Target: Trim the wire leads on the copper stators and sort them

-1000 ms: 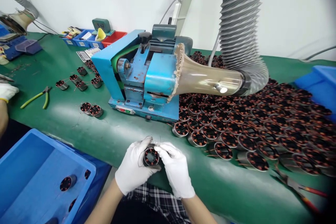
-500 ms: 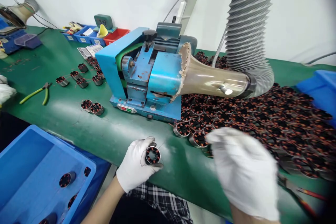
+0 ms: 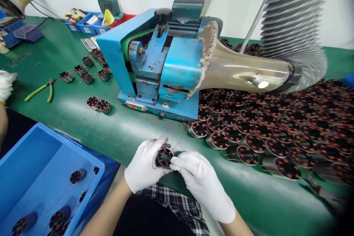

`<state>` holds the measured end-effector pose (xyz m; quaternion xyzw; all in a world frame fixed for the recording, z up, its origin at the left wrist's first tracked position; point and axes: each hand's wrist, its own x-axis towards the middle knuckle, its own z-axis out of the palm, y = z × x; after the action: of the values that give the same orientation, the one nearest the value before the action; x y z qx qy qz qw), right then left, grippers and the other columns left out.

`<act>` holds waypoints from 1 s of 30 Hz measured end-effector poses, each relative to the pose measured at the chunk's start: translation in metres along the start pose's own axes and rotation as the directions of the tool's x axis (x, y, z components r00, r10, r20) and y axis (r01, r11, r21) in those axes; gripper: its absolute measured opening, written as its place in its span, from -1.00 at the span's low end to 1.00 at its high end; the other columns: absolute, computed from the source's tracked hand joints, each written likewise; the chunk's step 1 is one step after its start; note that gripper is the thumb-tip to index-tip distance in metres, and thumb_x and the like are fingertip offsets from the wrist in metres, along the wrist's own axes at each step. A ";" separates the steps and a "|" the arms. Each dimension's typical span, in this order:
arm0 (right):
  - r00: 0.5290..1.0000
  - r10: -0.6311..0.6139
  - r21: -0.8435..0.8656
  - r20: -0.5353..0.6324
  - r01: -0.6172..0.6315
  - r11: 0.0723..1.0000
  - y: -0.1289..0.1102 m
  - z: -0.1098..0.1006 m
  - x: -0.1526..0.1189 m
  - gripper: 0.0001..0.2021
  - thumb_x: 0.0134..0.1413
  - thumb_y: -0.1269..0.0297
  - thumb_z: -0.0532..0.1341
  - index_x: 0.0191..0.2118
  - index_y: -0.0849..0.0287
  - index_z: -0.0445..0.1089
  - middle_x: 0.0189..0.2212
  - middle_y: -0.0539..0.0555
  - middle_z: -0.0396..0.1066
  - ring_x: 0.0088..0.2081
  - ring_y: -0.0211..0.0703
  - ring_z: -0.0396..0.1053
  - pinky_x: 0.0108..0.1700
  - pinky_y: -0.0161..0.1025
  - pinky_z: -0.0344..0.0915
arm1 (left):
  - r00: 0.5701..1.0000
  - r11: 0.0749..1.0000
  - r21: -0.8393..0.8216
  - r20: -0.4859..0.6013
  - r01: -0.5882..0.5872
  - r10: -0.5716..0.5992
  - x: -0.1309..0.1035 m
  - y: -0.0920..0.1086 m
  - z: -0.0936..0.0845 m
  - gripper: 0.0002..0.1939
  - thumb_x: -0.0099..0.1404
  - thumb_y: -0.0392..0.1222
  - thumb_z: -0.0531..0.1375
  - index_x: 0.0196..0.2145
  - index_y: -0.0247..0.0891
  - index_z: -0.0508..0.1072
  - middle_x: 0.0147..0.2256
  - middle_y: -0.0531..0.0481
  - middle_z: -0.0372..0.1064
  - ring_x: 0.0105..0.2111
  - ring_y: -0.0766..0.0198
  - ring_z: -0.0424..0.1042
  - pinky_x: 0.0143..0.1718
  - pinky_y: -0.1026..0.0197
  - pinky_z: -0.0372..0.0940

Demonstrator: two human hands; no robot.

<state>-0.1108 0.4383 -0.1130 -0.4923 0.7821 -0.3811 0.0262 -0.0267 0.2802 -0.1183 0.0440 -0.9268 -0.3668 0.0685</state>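
My left hand (image 3: 146, 162), in a white glove, is closed around a wire-wound motor stator (image 3: 165, 156) with a metal shell, held near the bench's front edge. Its copper-coloured windings and dark middle face up toward me. Thumb and fingers of my gloved right hand (image 3: 203, 180) are pinched together at the stator's right rim. Whatever they hold there is hidden by the fingertips. Thin wire shows around the stator.
A blue belt machine (image 3: 149, 66) stands ahead, its suction funnel (image 3: 243, 66) reaching right. Many stators (image 3: 254, 143) crowd the right side, by blurred pliers (image 3: 323, 193). Left are green-handled cutters (image 3: 41, 90), a blue bin (image 3: 35, 162) holding stators, and another person's gloved hand (image 3: 6, 84).
My right hand has come left from beside the stator rows to the held stator. The stator's centre, pale before, now looks dark. The view has shifted somewhat.
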 end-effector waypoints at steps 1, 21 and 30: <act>1.000 0.000 -0.039 -0.029 -0.001 0.999 0.000 0.000 -0.003 -0.83 0.13 0.45 0.06 -0.35 0.18 0.40 -0.47 0.05 0.41 -0.42 -0.23 0.31 -0.34 -0.26 0.23 | 1.000 1.000 -0.002 0.006 0.003 -0.003 0.000 0.000 0.000 -0.28 0.02 -0.10 0.29 0.09 -0.25 0.08 -0.06 -0.14 0.34 -0.08 0.08 0.32 -0.03 0.00 0.19; 0.995 -0.033 -0.184 0.099 0.051 0.982 -0.001 -0.030 0.010 -0.70 0.14 0.44 0.06 0.00 0.18 0.25 -0.10 0.13 0.37 -0.13 -0.13 0.32 -0.11 -0.19 0.24 | 0.997 0.998 -0.012 0.034 0.069 -0.069 0.001 0.002 -0.003 -0.29 -0.05 -0.19 0.33 0.04 -0.22 0.15 -0.06 -0.10 0.33 -0.10 0.09 0.33 -0.06 0.04 0.21; 0.979 -0.051 -0.577 0.199 0.159 0.801 0.024 -0.021 -0.007 -0.56 -0.09 0.73 -0.06 -0.19 0.23 0.41 -0.56 0.05 0.29 -0.52 -0.18 0.18 -0.42 -0.21 0.04 | 0.996 0.997 -0.023 -0.039 0.077 -0.077 -0.002 0.004 -0.001 -0.50 -0.02 -0.11 0.31 -0.13 -0.22 0.25 -0.14 -0.09 0.32 -0.09 0.07 0.29 -0.04 0.02 0.18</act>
<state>-0.1338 0.4605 -0.1152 -0.5500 0.8277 -0.0762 -0.0812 -0.0247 0.2822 -0.1151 0.0863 -0.9188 -0.3780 0.0734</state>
